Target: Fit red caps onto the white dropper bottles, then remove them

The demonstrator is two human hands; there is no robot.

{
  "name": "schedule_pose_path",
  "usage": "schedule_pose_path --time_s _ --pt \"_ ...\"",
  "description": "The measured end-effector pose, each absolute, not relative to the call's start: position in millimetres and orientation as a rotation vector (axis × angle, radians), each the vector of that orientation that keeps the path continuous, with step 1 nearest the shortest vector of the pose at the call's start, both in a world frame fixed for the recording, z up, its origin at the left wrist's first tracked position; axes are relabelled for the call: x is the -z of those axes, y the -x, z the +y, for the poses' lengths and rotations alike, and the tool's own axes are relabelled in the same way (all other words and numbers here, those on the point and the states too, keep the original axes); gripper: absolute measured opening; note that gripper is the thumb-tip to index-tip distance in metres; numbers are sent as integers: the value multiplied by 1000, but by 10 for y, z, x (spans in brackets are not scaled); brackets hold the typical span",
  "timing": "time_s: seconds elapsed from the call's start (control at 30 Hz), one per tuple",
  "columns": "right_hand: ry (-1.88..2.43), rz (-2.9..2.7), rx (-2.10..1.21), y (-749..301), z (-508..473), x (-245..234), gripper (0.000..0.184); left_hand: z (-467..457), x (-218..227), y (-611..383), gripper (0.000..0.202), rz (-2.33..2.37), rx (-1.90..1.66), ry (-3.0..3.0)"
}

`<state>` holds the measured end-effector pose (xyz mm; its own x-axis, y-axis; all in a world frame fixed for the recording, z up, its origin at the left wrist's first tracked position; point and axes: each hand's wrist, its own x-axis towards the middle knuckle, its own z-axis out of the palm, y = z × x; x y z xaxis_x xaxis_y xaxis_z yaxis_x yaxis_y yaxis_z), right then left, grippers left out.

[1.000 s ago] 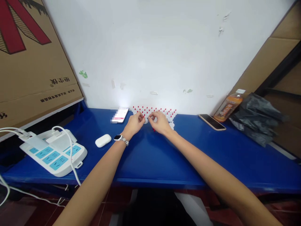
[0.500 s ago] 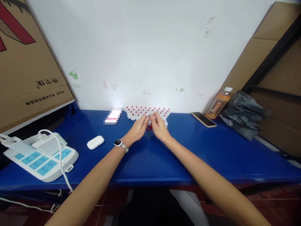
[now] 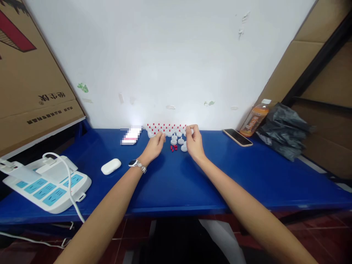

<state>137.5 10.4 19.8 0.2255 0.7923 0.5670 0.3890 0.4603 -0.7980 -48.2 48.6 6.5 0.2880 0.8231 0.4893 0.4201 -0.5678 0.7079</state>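
Several small white bottles with red caps stand in rows against the wall on the blue table. A few white bottles without caps and some loose red caps lie in front of them. My left hand, a watch on its wrist, rests with fingers curled at the left end of the rows. My right hand is raised at the right end, fingers pinched on a small white bottle.
A white earbud case and a white power strip with cables lie at the left. One phone lies by the wall, another phone to the right, beside an orange drink bottle and a black bag. Cardboard leans at both sides.
My hands were pressed together over the loose caps; they have now parted, the left toward the left of the rows, the right lifted to the right end.
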Motion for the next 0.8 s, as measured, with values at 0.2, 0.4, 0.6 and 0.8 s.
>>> schedule_pose_path --time_s 0.2,0.4,0.6,0.8 --pt "1109 -1529 -519 -1369 219 -48 28 603 63 459 21 1189 -956 -2494" --pt "1135 -1628 -392 -1383 216 -32 27 583 89 451 21 1170 -910 -2463" --pt "1180 -1565 -135 -1452 219 -121 22 493 -42 593 27 1224 -1079 -2288" --pt "1136 -1594 -354 -1455 315 -183 23 509 -100 748 27 1307 -1123 -2225"
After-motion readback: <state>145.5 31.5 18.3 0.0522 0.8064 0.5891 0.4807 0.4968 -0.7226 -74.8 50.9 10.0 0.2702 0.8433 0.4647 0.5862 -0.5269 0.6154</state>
